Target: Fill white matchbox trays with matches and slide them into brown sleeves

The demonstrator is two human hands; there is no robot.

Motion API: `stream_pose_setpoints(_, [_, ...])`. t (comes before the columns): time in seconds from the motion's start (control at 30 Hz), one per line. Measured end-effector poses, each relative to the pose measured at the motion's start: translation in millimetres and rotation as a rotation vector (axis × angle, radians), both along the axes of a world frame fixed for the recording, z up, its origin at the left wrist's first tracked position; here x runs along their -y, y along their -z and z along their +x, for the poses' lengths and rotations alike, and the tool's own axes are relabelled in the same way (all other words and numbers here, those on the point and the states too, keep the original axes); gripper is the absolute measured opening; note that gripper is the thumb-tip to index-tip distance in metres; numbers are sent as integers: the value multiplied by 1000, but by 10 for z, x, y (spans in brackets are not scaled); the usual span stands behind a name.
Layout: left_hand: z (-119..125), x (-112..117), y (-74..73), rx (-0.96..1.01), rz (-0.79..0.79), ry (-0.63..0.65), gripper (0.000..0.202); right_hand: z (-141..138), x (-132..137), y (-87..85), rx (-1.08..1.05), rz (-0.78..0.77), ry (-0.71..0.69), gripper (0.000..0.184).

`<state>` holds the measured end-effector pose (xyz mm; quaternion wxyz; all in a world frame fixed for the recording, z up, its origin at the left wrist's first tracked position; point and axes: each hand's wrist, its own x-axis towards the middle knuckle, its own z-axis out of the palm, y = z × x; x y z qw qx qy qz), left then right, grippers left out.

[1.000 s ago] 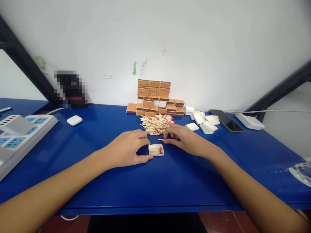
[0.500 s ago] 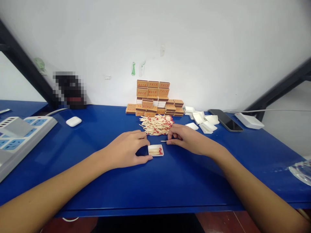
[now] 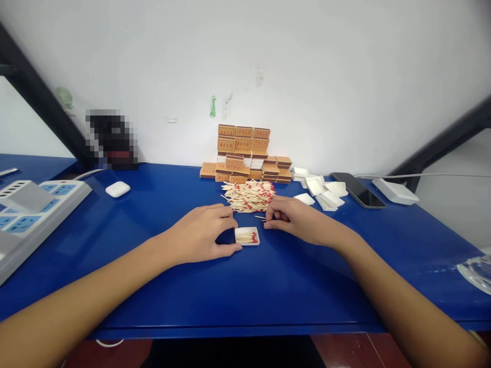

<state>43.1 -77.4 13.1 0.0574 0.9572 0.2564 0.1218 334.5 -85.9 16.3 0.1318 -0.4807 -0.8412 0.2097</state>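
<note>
Between the thumb and fingers of my left hand [image 3: 205, 232] is a small white matchbox tray [image 3: 237, 241], gripped at its left end on the blue table. Red-tipped matches [image 3: 245, 238] lie in it side by side, heads to the right. Just right of the tray, my right hand [image 3: 289, 220] pinches a match [image 3: 260, 218] whose pale end sticks out to the left; its other end is hidden by my fingers. Behind both hands spreads a heap of loose matches [image 3: 247, 196].
Orange matchboxes [image 3: 243, 144] are stacked against the wall. Several white trays [image 3: 315, 185] lie at the right, beside a phone [image 3: 358, 190] and a white charger-like block [image 3: 396, 191]. On the left are a power strip [image 3: 57, 204] and a white earbud case [image 3: 117, 189].
The match in my right fingers has tilted, its free end now slightly higher. My left hand still grips the tray. The whole view has shifted slightly.
</note>
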Motion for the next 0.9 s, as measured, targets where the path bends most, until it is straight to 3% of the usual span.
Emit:
stream_pose_setpoints(0.27, [-8,5,10,5,2,0,34,-19,-59,30,-31,133,40,22])
stream_pose_setpoints(0.47, [6,0,-5,0,-12,-12,33,-110,-115,30,-8,106,19,12])
stream_pose_setpoints(0.9, [0,-3,5,7,5,-10,34,105,-75,-93,26,10,-40,23])
